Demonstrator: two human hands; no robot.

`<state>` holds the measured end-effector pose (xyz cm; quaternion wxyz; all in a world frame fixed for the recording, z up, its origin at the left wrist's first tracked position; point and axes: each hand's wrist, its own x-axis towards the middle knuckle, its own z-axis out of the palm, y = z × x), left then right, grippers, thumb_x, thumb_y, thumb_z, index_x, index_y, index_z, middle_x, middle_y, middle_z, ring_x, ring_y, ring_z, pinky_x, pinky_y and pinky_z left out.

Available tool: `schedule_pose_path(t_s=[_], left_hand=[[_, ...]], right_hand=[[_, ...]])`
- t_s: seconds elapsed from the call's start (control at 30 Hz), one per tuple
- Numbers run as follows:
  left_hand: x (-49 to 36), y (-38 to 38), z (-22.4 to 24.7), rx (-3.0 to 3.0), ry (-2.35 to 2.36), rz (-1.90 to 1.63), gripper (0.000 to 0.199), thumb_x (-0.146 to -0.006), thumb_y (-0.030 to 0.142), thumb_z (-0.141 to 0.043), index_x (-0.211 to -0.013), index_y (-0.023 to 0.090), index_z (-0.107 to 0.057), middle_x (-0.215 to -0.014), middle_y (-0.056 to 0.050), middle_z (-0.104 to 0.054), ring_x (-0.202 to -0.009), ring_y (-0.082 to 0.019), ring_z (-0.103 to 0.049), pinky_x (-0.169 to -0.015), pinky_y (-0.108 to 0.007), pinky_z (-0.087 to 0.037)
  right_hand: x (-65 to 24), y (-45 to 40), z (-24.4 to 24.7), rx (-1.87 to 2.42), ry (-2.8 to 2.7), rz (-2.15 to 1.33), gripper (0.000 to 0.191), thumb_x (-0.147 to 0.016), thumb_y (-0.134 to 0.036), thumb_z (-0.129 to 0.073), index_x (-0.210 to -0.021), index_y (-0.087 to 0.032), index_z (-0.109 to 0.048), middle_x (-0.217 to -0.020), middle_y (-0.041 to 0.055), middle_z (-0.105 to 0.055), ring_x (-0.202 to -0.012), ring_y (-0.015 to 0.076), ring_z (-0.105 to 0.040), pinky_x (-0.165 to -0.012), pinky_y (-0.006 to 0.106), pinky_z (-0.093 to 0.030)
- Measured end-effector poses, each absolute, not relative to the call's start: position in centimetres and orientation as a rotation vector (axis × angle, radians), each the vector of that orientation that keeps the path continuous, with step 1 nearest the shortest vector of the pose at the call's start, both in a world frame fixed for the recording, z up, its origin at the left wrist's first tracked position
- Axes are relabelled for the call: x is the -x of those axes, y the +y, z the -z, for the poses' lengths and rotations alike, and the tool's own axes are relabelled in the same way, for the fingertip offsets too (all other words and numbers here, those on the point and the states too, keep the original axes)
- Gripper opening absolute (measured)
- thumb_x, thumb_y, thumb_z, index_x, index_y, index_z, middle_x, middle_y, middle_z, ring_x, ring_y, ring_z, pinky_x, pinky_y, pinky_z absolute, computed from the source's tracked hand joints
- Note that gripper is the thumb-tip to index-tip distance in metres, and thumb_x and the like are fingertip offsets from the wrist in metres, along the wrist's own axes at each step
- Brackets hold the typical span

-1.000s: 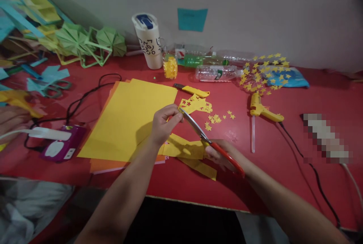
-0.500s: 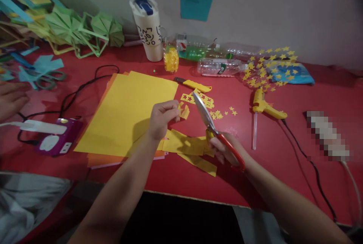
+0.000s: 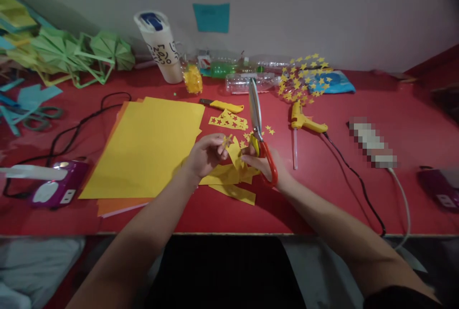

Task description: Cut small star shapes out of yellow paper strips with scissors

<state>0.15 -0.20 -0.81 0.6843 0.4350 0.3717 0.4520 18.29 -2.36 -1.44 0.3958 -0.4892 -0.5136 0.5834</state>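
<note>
My left hand (image 3: pixel 206 155) is closed, with a small piece of yellow paper (image 3: pixel 228 140) pinched at its fingertips. It may be a cut star; blur hides its exact shape. My right hand (image 3: pixel 270 163) is wrapped around red-and-yellow-handled scissors (image 3: pixel 256 113), their blades pointing up and away. Its thumb and finger also touch a folded yellow paper scrap (image 3: pixel 234 152) between the hands. Yellow paper strips (image 3: pixel 233 193) lie below both hands. Just beyond them are a strip with star-shaped holes (image 3: pixel 229 121) and several small loose stars (image 3: pixel 269 130).
Yellow sheets (image 3: pixel 143 151) lie left, over orange ones. Behind stand a tumbler (image 3: pixel 161 48), plastic bottles (image 3: pixel 247 82) and a cutter knife (image 3: pixel 225 105). To the right are a glue gun (image 3: pixel 304 121) and its cord; a purple power socket (image 3: pixel 59 184) sits left.
My right hand has come closer to my left, and the scissors point more upright. The view has turned right, and another person's hand at the left edge is out of sight.
</note>
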Motion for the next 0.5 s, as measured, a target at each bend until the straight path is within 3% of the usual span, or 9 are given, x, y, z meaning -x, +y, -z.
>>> schedule_pose_path(t_s=[0.17, 0.37, 0.5], left_hand=[[0.4, 1.3, 0.2, -1.235, 1.002, -1.023, 0.024, -0.067, 0.031, -0.058, -0.048, 0.020, -0.048, -0.056, 0.000, -0.050, -0.057, -0.012, -0.050, -0.059, -0.028, -0.045], [0.1, 3.8, 1.1, -1.831, 1.223, -0.610, 0.026, -0.079, 0.032, -0.055, -0.056, 0.022, -0.047, -0.054, 0.001, -0.048, -0.053, -0.014, -0.043, -0.054, -0.027, -0.033], [-1.6, 4.7, 3.2, -1.952, 1.228, -0.590, 0.022, -0.076, 0.025, -0.063, -0.058, 0.023, -0.050, -0.054, 0.002, -0.049, -0.051, -0.015, -0.041, -0.055, -0.029, -0.029]], right_hand=[[-18.7, -1.8, 1.5, 1.202, -1.232, -1.294, 0.034, -0.065, -0.036, -0.071, -0.070, -0.024, -0.040, -0.066, -0.0049, -0.046, -0.061, 0.0130, -0.047, -0.056, 0.028, -0.042], [-20.1, -0.2, 0.9, 1.062, -1.034, -1.134, 0.029, -0.067, -0.027, -0.068, -0.072, -0.025, -0.039, -0.067, -0.0058, -0.040, -0.056, 0.0113, -0.044, -0.052, 0.027, -0.041], [-20.1, -0.1, 0.9, 1.080, -1.052, -1.133, 0.027, -0.068, -0.028, -0.065, -0.072, -0.025, -0.038, -0.067, -0.0056, -0.041, -0.055, 0.0113, -0.043, -0.051, 0.027, -0.040]])
